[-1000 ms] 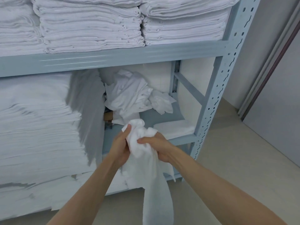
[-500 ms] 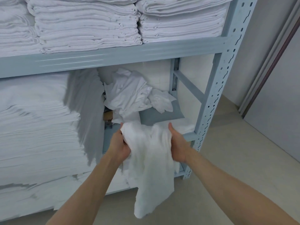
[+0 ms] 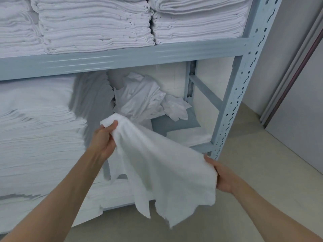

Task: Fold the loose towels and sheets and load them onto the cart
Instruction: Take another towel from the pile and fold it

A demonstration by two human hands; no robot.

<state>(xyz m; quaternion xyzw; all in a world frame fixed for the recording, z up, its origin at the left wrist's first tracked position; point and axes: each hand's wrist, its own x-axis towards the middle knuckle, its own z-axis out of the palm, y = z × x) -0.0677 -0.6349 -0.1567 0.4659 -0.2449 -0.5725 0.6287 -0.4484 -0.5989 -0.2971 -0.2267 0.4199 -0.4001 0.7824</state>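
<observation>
Head view looks down over both my forearms at a white towel [image 3: 162,159] that I hold spread in the air in front of a grey shelving rack [image 3: 244,81]. My left hand [image 3: 104,140] pinches one top corner, thumb over the cloth and fingers curled beneath it. My right hand [image 3: 222,177], lower and off to the right, grips the opposite edge, though the cloth hides most of its fingers. The towel slopes down from my left hand to my right, and its loose lower edge hangs ragged below both. Beyond my left hand, on the rack's middle shelf, lies a crumpled heap of sheets [image 3: 139,102], not yet folded. Above both hands, folded stacks [image 3: 97,27] fill the upper shelf. I judge this the opening-out step of one fold, with the fold itself not yet begun. Next I need to level my hands, pull the top edge taut and bring the corners together. No cart is in view, so loading must wait.
</observation>
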